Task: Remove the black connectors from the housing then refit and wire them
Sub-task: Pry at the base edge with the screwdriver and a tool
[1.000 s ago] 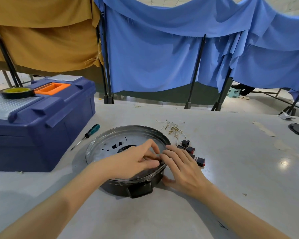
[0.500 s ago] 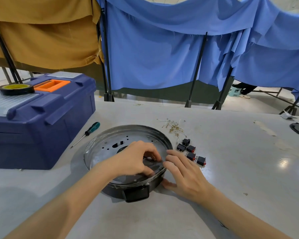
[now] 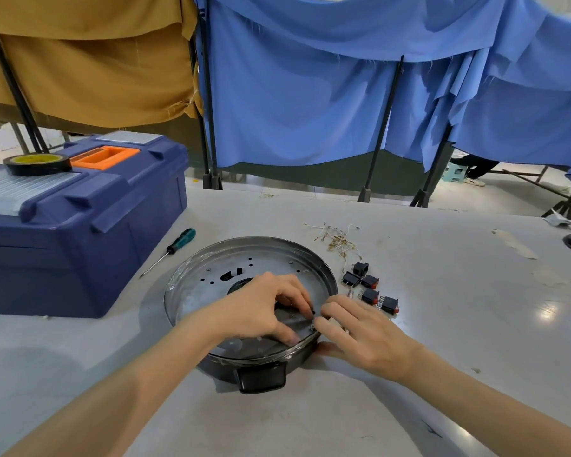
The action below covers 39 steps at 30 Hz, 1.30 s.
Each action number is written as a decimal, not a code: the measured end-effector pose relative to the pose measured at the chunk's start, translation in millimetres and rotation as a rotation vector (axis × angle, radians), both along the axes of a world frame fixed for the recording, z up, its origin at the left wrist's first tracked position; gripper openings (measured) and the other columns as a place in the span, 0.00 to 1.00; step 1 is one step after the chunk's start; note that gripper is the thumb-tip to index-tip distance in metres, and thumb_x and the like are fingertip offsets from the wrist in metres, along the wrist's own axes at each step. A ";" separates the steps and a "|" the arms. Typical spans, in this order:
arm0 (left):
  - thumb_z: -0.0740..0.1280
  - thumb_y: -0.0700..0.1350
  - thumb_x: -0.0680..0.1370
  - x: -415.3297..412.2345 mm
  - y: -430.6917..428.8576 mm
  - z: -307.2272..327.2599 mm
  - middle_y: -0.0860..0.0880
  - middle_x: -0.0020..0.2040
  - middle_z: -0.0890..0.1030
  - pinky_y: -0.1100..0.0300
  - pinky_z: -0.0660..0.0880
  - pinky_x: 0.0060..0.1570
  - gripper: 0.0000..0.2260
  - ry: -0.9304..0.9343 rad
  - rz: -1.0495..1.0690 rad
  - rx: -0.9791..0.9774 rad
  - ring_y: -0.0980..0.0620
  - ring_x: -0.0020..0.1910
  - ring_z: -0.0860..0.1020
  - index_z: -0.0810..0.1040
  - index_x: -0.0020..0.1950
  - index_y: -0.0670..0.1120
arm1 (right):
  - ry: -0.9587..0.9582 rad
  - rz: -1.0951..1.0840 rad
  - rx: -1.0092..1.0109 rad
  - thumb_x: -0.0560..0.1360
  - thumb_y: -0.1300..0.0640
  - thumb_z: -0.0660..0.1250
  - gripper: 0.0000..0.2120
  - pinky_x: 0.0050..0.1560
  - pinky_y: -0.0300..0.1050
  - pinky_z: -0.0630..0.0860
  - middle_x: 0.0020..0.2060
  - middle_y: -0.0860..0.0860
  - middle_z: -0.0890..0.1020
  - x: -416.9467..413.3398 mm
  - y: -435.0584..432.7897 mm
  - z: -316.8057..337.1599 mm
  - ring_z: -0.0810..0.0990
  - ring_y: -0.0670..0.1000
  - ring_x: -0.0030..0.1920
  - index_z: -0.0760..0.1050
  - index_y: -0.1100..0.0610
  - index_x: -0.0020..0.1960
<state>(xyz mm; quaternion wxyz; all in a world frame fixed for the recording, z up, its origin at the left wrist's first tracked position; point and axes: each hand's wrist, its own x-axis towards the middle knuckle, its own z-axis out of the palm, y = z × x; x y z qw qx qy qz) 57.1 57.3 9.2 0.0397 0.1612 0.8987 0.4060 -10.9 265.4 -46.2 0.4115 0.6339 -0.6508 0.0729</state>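
Left hand (image 3: 261, 308) lies inside the round metal housing (image 3: 244, 255), fingers curled down at the rim on its right side and thumb stretched flat across the plate; the fingertips sit on a small black part (image 3: 312, 313) at that rim, and I cannot tell whether they pinch it or only press it. Right hand (image 3: 360, 334) meets it from outside, its bent fingers laid over the same stretch of rim and its thumb against the dark outer wall below, so it holds the housing between them. Fingertips of the two hands almost touch over the black part. A black handle (image 3: 261, 377) juts from the housing wall just nearer the person than the left hand. Just beyond the right hand, five loose connectors (image 3: 370, 288), black with red faces, lie in a small cluster on the counter (image 3: 459, 341), apart from the housing. Farther out past them is a tangle of short pale wires (image 3: 337, 240). Beyond the left hand and off to its left, a screwdriver (image 3: 173, 249) with a green grip lies on the counter beside a dark blue toolbox (image 3: 80, 225), and a roll of black tape (image 3: 37, 163) rests on the toolbox lid. Behind the counter, well away from both hands, hang a blue cloth (image 3: 310, 94) and a tan cloth (image 3: 89, 61).
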 end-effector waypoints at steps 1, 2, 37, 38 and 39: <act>0.78 0.36 0.65 -0.4 0.4 -0.5 0.56 0.54 0.79 0.76 0.67 0.50 0.14 -0.005 0.001 0.003 0.66 0.48 0.75 0.84 0.48 0.47 | -0.015 -0.005 0.012 0.69 0.66 0.75 0.19 0.35 0.48 0.72 0.37 0.57 0.76 0.8 0.6 0.9 0.74 0.58 0.37 0.68 0.61 0.54; 0.78 0.37 0.65 -0.9 0.5 -1.3 0.56 0.53 0.78 0.76 0.67 0.50 0.14 -0.010 0.002 0.002 0.66 0.48 0.75 0.84 0.48 0.47 | -0.033 -0.013 0.017 0.70 0.66 0.75 0.19 0.34 0.48 0.72 0.37 0.57 0.76 2.0 0.8 0.8 0.74 0.57 0.36 0.68 0.61 0.54; 0.79 0.38 0.63 -6.8 3.2 -6.0 0.58 0.53 0.77 0.77 0.67 0.49 0.16 -0.042 -0.016 -0.034 0.67 0.47 0.74 0.84 0.47 0.51 | -0.575 -0.647 0.364 0.72 0.64 0.66 0.10 0.50 0.42 0.61 0.50 0.47 0.73 -41.0 14.4 7.8 0.65 0.52 0.53 0.74 0.54 0.51; 0.79 0.38 0.63 -6.8 3.1 -6.3 0.58 0.53 0.77 0.77 0.67 0.49 0.16 -0.041 -0.016 -0.032 0.67 0.48 0.74 0.84 0.47 0.51 | -0.551 -0.654 0.369 0.72 0.65 0.66 0.10 0.49 0.42 0.58 0.50 0.47 0.73 -40.0 14.3 8.1 0.65 0.53 0.53 0.74 0.54 0.50; 0.79 0.38 0.63 -6.9 2.9 -6.5 0.58 0.53 0.77 0.77 0.67 0.49 0.16 -0.043 -0.016 -0.030 0.67 0.48 0.74 0.84 0.47 0.52 | -0.525 -0.657 0.361 0.72 0.66 0.65 0.10 0.48 0.42 0.56 0.49 0.47 0.74 -39.0 14.3 8.5 0.65 0.53 0.53 0.73 0.54 0.50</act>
